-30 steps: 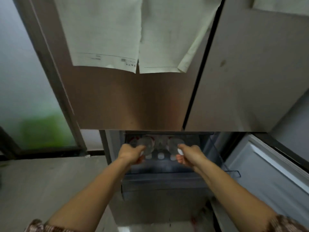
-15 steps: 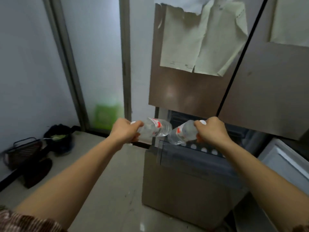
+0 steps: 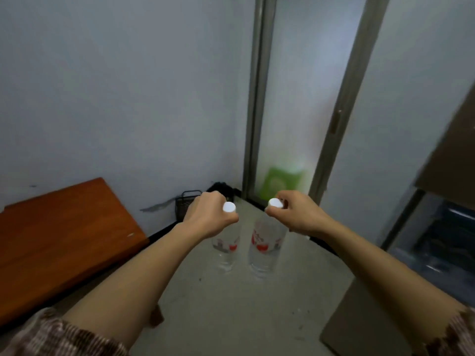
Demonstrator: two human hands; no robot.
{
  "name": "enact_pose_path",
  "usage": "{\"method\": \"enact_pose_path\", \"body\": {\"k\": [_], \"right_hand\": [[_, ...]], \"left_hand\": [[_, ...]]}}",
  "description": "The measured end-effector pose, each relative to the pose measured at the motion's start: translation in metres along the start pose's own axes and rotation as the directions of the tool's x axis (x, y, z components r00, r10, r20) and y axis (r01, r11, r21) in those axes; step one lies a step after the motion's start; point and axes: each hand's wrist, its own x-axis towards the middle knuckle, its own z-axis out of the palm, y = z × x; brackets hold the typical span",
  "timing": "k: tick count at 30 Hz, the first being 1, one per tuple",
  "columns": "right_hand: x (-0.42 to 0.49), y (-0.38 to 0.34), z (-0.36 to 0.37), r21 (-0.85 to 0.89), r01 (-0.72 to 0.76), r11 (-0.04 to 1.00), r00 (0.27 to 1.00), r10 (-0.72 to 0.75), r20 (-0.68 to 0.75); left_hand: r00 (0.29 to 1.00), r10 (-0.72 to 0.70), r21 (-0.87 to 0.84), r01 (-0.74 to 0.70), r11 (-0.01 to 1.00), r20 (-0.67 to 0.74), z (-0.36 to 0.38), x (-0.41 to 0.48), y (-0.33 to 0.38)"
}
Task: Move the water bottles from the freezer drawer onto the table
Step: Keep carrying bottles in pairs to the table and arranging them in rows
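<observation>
L sleeve [image 3: 51,335]: brown-and-pale patterned cuff, being cut off by the frame at 7 o'clock.
R sleeve [image 3: 455,332]: same pattern, being cut off at 5 o'clock.
Forearms: both bare, being stretched fwd toward ctr.
Floor [image 3: 231,309]: grey, speckled, being viewed from above btwn the arms.
Freezer drawer [image 3: 442,242]: at 4 o'clock, being shown open; dark inside, contents too blurred to tell.
Table [image 3: 56,242]: red-brown wood top at 9 o'clock, set against the wall; no bottle is being rested on it.
L hand [image 3: 208,217]: just left of ctr; fingers are being curled round the neck of the L bottle, under its white cap.
L bottle [image 3: 226,250]: clear plastic, red-and-white label; being held upright by the neck, hanging over the floor, well apart from the table.
R hand [image 3: 295,214]: just right of ctr; the R bottle's neck is being pinched below its white cap.
R bottle [image 3: 266,250]: same kind, being held upright over the floor, just beside the L bottle, narrow gap btwn them.
Basket [image 3: 186,202]: dark wire, on the floor by the wall, being partly hidden by the L hand.
Glass door [image 3: 290,111]: frosted panels in grey metal frames at 12–2 o'clock; a blurred green shape [image 3: 281,181] is being seen thru the glass, low down.
Wall [image 3: 115,86]: pale grey, at 10–12 o'clock.
</observation>
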Motion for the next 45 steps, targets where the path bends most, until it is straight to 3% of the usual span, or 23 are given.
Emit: {"method": "enact_pose_path", "body": {"k": [4, 7, 15, 26, 37, 41, 45], "right_hand": [[0.046, -0.091, 0.104, 0.124, 0.063, 0.99, 0.988, -0.08, 0.135], [0.076, -0.155, 0.169, 0.119, 0.124, 0.985, 0.969, -0.146, 0.201], [0.169, -0.327, 0.293, 0.189, 0.269, 0.945, 0.905, -0.315, 0.287], [0.304, -0.512, 0.456, 0.232, 0.51, 0.828, 0.714, -0.559, 0.423], [0.354, -0.666, 0.594, 0.289, 0.622, 0.728, 0.542, -0.666, 0.512], [0.356, -0.711, 0.644, 0.298, 0.616, 0.73, 0.525, -0.661, 0.536], [0.36, -0.751, 0.685, 0.294, 0.6, 0.744, 0.514, -0.64, 0.57]], "left_hand": [[0.993, -0.119, 0.079, 0.117, 0.99, 0.02, -0.043, -0.014, -0.138], [0.977, -0.211, 0.091, 0.21, 0.974, 0.004, -0.082, -0.024, -0.225], [0.894, -0.422, 0.039, 0.432, 0.901, -0.153, -0.173, -0.016, -0.405], [0.769, -0.603, 0.007, 0.618, 0.786, -0.214, -0.252, 0.03, -0.636], [0.73, -0.661, 0.039, 0.676, 0.736, -0.174, -0.329, 0.02, -0.825], [0.752, -0.639, 0.069, 0.654, 0.753, -0.159, -0.351, 0.01, -0.887], [0.698, -0.685, 0.05, 0.707, 0.705, -0.207, -0.362, 0.006, -0.935]]}}
